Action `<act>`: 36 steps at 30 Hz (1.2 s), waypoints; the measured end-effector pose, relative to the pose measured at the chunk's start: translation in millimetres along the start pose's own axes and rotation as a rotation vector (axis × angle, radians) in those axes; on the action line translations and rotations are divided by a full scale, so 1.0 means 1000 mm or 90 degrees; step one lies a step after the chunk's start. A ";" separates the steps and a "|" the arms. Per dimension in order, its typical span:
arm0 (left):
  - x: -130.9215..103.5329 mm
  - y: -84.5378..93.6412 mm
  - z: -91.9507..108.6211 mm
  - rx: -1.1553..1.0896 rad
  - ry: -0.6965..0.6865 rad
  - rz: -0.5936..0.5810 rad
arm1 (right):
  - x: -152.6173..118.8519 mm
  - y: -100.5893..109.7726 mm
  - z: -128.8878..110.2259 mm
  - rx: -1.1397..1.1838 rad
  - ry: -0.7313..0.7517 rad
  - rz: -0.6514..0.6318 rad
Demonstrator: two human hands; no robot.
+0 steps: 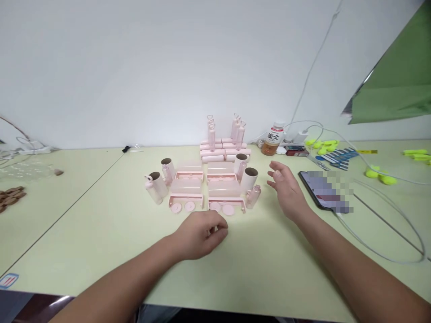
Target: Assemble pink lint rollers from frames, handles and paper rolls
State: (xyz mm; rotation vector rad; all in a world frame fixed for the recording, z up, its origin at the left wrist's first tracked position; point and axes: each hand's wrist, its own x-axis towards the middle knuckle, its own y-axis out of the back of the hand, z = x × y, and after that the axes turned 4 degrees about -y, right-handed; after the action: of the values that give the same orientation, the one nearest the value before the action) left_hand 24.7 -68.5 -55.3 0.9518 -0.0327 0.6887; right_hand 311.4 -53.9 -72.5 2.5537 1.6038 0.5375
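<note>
My left hand rests on the table just in front of several pale pink discs, its fingers loosely curled and nothing visible in them. To the right of the pink parts, my right hand is held with fingers apart and holds nothing. Between and beyond the hands lie pink open frames with clear curved covers behind them. Cardboard-cored white rolls stand at both sides. Small translucent pink bottles stand beside the rolls, some leaning.
At the back, pink cylinders are stacked with more bottles on top. A drink bottle stands right of them. A phone on a white cable, striped gloves and yellow-green pieces lie right. Brown pieces lie far left.
</note>
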 end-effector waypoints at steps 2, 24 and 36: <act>0.007 0.008 0.001 0.052 -0.015 0.020 | 0.004 -0.002 0.002 0.016 -0.015 0.004; 0.020 0.014 -0.021 0.059 0.053 0.098 | 0.002 -0.003 -0.001 -0.004 0.014 -0.191; 0.020 -0.007 -0.008 0.051 0.027 -0.115 | 0.009 -0.003 -0.004 -0.021 -0.031 -0.011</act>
State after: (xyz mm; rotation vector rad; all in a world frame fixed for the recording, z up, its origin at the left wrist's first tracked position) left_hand 41.9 -54.7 -58.6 1.0037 0.1181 0.5464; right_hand 311.3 -45.5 -67.7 2.5063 1.5852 0.4918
